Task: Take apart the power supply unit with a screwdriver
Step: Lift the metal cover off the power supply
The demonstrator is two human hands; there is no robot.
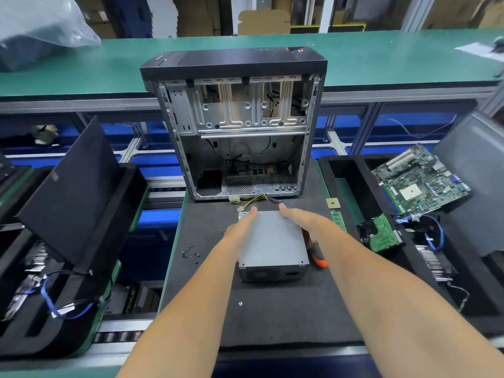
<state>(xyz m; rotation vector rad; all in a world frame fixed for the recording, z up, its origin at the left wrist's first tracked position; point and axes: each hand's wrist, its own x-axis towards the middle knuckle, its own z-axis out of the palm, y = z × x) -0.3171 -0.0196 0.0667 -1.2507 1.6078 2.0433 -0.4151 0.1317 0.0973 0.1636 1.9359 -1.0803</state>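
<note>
a grey sheet-metal power supply box (272,241) sits flat on a black foam work mat (272,309), just in front of an emptied black and silver computer tower case (237,126), its yellow and black cable bundle (256,199) trailing toward the case. one left hand (241,227) and one right hand (308,223) lie on the box's top and sides, fingers straight and close together, pressing rather than pinching, likely to square it up or turn it so its screws face up. one orange-handled screwdriver (317,259) lies on the mat touching the box's right side, within reach but not held. a cluster of small black screws (191,253), too small to count surely, lies left of the box; one silver screw (240,303) lies alone nearer the viewer. one green motherboard (421,180) rests in a black foam tray (351,181) to the right.
</note>
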